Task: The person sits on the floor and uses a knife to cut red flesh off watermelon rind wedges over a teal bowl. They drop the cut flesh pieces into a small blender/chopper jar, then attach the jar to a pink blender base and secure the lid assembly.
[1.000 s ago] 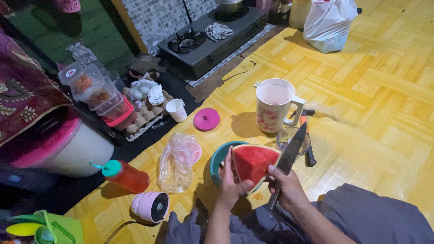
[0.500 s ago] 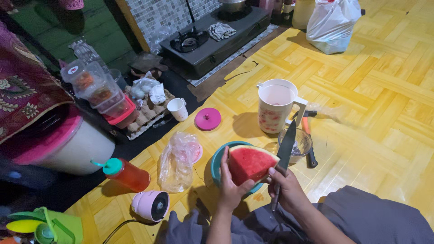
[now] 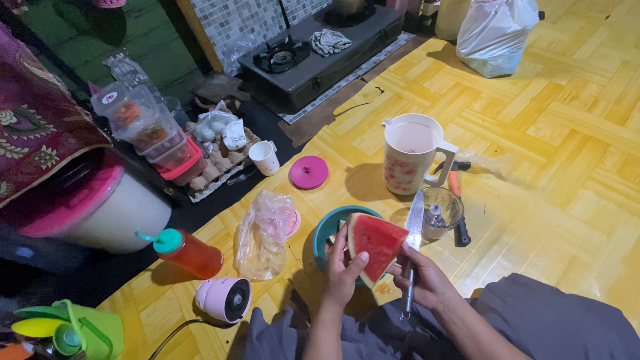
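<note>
Your left hand [image 3: 343, 270] cupping the watermelon wedge [image 3: 373, 244] over the teal bowl [image 3: 326, 230], your right hand [image 3: 423, 280] clenched round the knife [image 3: 413, 233], blade toward 12 o'clock, glass jar [image 3: 440, 212] at 1 o'clock

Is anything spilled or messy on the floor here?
A small reddish wet smear lies on the yellow wood-pattern floor, just below the red watermelon wedge and teal bowl. It looks like dripped juice.

Bright overhead light glares off the glossy yellow floor [image 3: 533, 133], casting soft shadows left of the jug [image 3: 410, 153], while the left side sinks into dim murk; wide-angle distortion bends and blurs the edges.
</note>
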